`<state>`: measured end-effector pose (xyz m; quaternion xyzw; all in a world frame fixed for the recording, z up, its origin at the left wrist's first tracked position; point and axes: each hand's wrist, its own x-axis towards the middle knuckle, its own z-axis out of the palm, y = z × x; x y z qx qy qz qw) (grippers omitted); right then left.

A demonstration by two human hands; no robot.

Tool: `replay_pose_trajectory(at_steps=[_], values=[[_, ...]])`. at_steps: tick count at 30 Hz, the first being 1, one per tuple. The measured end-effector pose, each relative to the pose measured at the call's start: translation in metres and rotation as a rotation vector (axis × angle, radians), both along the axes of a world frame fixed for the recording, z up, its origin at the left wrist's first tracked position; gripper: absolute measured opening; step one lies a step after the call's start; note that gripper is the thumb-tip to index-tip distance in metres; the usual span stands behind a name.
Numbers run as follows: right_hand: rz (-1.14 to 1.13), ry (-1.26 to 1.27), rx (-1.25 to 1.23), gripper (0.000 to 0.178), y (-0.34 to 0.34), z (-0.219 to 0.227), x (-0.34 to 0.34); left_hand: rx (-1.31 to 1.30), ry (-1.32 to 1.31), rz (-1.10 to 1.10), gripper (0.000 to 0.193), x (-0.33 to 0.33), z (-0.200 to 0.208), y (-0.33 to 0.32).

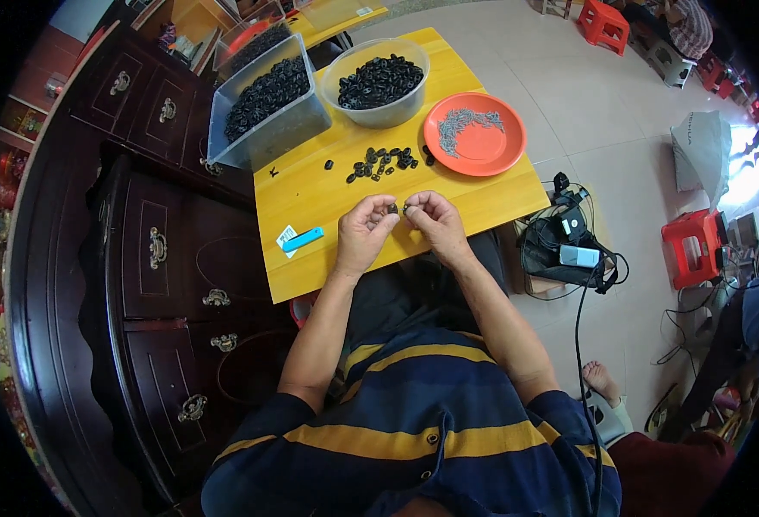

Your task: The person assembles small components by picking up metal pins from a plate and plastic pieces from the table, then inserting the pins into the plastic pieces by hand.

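Observation:
Close to the near edge of the yellow table [311, 280], my two hands almost meet. The fingers of my left hand [362, 234] pinch a small black plastic piece [392, 208]. My right hand [440, 227] is closed in a pinch at a tiny dark bit that I cannot make out. Just beyond them lie several loose black oval pieces [382, 162]. To their right, an orange-red plate [487, 164] holds small grey pins [448, 129], heaped mostly along its left and far sides. Left of my left hand, a blue-handled tool [303, 239] rests over a white card [286, 236].
A clear round tub [388, 115] and a rectangular plastic bin [280, 142], both full of black pieces, stand at the far side. Dark wooden drawers [160, 241] rise on the left. Cables and a light-coloured device [579, 256] sit right of the table. Red stools [690, 250] stand farther right.

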<state>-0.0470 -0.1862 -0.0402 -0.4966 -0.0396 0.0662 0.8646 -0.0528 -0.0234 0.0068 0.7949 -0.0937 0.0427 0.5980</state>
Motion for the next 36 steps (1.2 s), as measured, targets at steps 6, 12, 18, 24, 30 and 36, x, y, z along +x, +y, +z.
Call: replay_pose_trajectory(at_steps=[6, 12, 18, 24, 30, 36], values=[[-0.007, 0.001, -0.051, 0.013, 0.001, -0.002, 0.0, -0.084, 0.038, -0.045, 0.028, 0.001, -0.003, 0.002], [-0.013, -0.011, -0.067, 0.014, 0.001, -0.002, 0.0, -0.048, 0.013, -0.02, 0.029, 0.002, -0.006, -0.001], [-0.008, -0.033, -0.07, 0.014, 0.001, -0.002, 0.0, 0.059, 0.007, -0.052, 0.028, 0.003, 0.001, -0.003], [0.063, 0.042, -0.057, 0.012, -0.004, 0.011, 0.0, 0.1, -0.053, -0.118, 0.025, 0.008, 0.016, -0.002], [0.152, 0.084, -0.097, 0.016, -0.012, 0.018, 0.002, 0.278, -0.067, -0.246, 0.029, 0.01, 0.039, -0.002], [0.08, 0.193, 0.109, 0.013, -0.005, 0.016, -0.003, 0.51, -0.233, -0.114, 0.05, 0.002, 0.055, -0.021]])
